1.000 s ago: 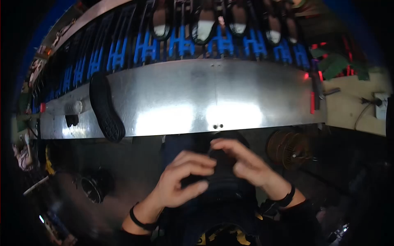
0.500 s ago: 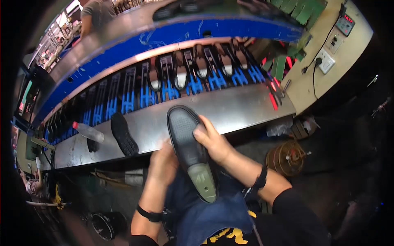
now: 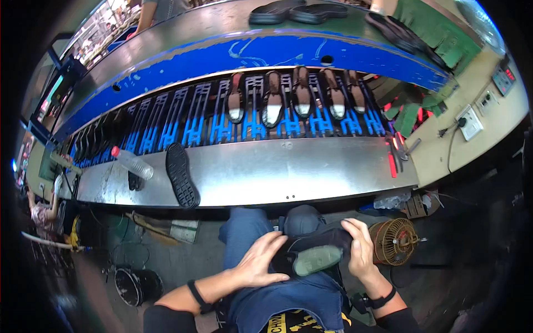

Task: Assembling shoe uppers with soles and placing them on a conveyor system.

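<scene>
A dark shoe (image 3: 300, 243) with a green last (image 3: 318, 261) in its opening is held crosswise above my lap, its toe end to the right. My right hand (image 3: 361, 250) curls its fingers around the toe end. At the other end is my left hand (image 3: 260, 260), thumb and fingers spread on either side of the heel; whether it presses on the shoe I cannot tell. On the metal bench (image 3: 288, 172) ahead lies a black shoe sole (image 3: 182, 177), tread up.
Left of the sole are a clear red-capped bottle (image 3: 133, 164) and a small black object (image 3: 135, 180). Shoe uppers (image 3: 272, 102) rest on the blue-barred rack behind. Red-handled tools (image 3: 393, 158) lie at right. A black bucket (image 3: 136, 286) and a round wire-caged item (image 3: 395, 242) stand below.
The shoe has come down from the bench edge toward my lap and turned from lengthwise to crosswise. My left hand has opened out beside its heel; the right has shifted to the toe.
</scene>
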The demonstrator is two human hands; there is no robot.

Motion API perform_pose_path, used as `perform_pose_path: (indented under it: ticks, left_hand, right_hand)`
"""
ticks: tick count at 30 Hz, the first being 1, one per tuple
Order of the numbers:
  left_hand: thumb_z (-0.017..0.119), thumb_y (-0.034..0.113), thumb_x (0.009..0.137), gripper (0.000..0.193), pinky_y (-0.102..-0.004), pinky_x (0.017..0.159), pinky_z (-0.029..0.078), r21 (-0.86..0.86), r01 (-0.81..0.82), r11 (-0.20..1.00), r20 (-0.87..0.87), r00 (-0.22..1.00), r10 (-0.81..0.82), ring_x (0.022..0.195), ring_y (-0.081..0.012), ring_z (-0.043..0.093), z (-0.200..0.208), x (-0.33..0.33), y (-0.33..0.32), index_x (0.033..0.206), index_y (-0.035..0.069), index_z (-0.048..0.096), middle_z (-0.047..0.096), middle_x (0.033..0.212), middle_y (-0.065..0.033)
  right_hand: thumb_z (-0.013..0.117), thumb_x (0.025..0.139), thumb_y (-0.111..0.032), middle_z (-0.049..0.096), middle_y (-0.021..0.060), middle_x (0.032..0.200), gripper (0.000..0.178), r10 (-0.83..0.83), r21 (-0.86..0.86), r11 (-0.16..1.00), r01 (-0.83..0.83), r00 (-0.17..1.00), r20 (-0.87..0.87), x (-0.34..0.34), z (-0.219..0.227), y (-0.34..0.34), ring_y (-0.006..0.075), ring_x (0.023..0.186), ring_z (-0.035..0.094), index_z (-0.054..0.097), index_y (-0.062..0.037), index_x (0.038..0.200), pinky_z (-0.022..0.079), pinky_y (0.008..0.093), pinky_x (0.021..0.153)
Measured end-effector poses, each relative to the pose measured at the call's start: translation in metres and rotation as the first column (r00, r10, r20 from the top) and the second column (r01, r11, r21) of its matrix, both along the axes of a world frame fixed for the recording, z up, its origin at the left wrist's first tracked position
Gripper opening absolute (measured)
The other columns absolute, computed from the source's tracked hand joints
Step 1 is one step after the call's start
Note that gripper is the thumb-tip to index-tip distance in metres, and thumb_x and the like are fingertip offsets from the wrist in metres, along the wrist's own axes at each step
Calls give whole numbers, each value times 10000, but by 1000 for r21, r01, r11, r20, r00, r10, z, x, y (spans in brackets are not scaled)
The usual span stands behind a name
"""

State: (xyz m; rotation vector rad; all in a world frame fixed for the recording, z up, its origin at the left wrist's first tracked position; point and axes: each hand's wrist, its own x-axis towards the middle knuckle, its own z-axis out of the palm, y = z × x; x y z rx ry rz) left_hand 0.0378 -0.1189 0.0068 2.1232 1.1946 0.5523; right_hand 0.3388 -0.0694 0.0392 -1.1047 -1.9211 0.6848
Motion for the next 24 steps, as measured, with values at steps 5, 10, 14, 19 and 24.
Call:
perform_pose_path:
  ticks: [5, 10, 14, 19, 24]
  left_hand:
    - [911, 338, 644, 1031, -474, 1071, 440, 115, -51, 992, 447, 895, -6, 1299, -427, 516, -61, 57, 40, 1438, -34, 369, 475, 1435, -269]
    - [862, 371, 726, 962, -415, 1059, 443, -434, -262, 862, 449, 767, 459, 1236, -336, 585, -41, 11, 90, 1462, 3, 363, 570, 1339, -217]
    - [868, 286, 758, 762, -361, 913, 511, -571, -462, 678, 604, 323, 729, 1057, -201, 600, -35, -100, 213, 1325, -26, 465, 614, 1191, -133]
    - [807, 341, 794, 698, -401, 919, 513, -69, -918, 390, 335, 347, 876, 1061, -351, 659, -66, -303, 378, 1309, -21, 504, 662, 1202, -220]
    - [544, 376, 955, 477, -497, 960, 484, 359, -798, 484, -217, 434, 875, 1172, -461, 574, -141, -352, 416, 1304, 54, 587, 594, 1295, -279]
  right_hand:
    - [302, 1041, -264, 644, 240, 1041, 483, -188, -34, 982, 185, 973, -130, -27, -51, 50, 375, 950, 641, 668, 51, 1047, 498, 418, 884]
    - [307, 1085, -371, 654, 202, 1096, 542, 25, -269, 963, -34, 999, -35, -87, -49, 164, 306, 998, 640, 652, 38, 1165, 510, 368, 873]
    - [405, 1049, -506, 501, 224, 1415, 654, -57, -710, 662, -241, 928, -368, -214, -51, 299, 289, 1265, 537, 450, 23, 1432, 440, 405, 1056]
    - [731, 855, -459, 512, 253, 1398, 752, 77, -93, 995, -47, 932, 354, -362, -105, 391, 401, 1300, 501, 477, -42, 1427, 425, 508, 1065]
    - [689, 865, -365, 703, 128, 1075, 399, 296, -203, 951, -232, 870, 394, -377, -115, 440, 307, 1023, 658, 689, -119, 1179, 522, 452, 882]
